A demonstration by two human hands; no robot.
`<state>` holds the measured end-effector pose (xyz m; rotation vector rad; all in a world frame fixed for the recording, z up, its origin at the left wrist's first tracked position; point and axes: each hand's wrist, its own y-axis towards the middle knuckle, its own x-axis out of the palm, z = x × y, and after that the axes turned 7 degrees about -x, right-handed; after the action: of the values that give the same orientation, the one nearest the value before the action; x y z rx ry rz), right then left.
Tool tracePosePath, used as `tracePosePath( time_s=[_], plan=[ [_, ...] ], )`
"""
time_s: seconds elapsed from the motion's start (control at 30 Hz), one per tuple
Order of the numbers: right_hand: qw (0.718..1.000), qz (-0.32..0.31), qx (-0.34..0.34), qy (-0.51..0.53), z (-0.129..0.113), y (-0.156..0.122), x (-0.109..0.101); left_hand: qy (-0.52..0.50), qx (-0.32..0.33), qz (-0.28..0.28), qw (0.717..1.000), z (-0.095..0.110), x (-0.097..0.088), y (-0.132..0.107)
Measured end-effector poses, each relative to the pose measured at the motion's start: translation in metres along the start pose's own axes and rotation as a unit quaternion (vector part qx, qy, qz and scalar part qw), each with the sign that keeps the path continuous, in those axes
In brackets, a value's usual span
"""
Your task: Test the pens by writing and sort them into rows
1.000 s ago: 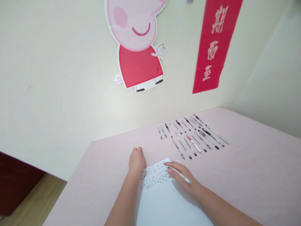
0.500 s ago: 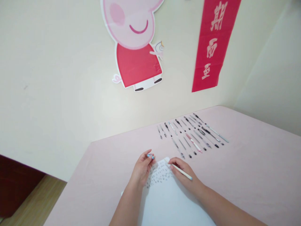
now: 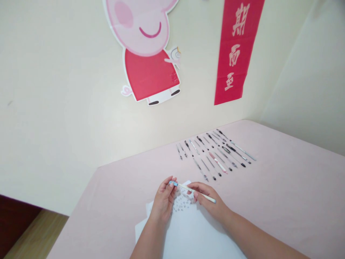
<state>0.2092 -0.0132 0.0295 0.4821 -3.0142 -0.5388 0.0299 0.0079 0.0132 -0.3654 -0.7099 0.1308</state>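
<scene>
My left hand point(image 3: 163, 202) is closed on a small blue pen cap point(image 3: 174, 183), pinched between thumb and fingers. A pale, cream-coloured pen point(image 3: 208, 198) with a bluish end lies in the closed fingers of my right hand point(image 3: 212, 202). Its tip points left and meets the cap's opening; whether it is inside, I cannot tell. Below both hands lies white paper point(image 3: 201, 233), its upper part covered in small dark handwriting. My forearms hide some of the sheet's sides.
Several pens and refills, among them a pink-and-white pen point(image 3: 218, 163), lie in two slanted rows on the pink tabletop point(image 3: 291, 187) beyond my hands. A pig cutout point(image 3: 151, 75) and a red banner point(image 3: 234, 54) hang on the wall behind.
My hands have come together, bringing the pen's tip to the blue cap. The pen has levelled out slightly towards my left hand. The camera view has shifted a little to the right.
</scene>
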Motion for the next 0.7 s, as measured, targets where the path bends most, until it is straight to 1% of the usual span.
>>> tracePosePath(
  time_s=[0.2,0.3,0.47,0.6,0.7],
  plan=[
    [0.999,-0.006,0.014,0.028,-0.0018,0.0013,0.0021,-0.001,-0.004,-0.010,1.000,0.0000,0.0012,-0.0026],
    [0.999,0.008,0.022,0.041,-0.0007,0.0010,0.0041,0.001,-0.009,-0.018,1.000,0.0003,0.0033,-0.0046],
    [0.999,0.027,0.044,0.011,0.0000,0.0007,0.0056,0.006,-0.020,-0.043,0.999,0.0007,0.0050,-0.0072],
    [0.998,0.035,0.046,-0.014,-0.0017,0.0019,0.0022,0.011,-0.029,-0.035,0.999,0.0013,0.0035,-0.0085],
    [0.998,0.029,0.057,-0.007,-0.0022,0.0024,-0.0007,0.008,-0.034,-0.027,0.999,0.0020,0.0023,-0.0080]
  ],
)
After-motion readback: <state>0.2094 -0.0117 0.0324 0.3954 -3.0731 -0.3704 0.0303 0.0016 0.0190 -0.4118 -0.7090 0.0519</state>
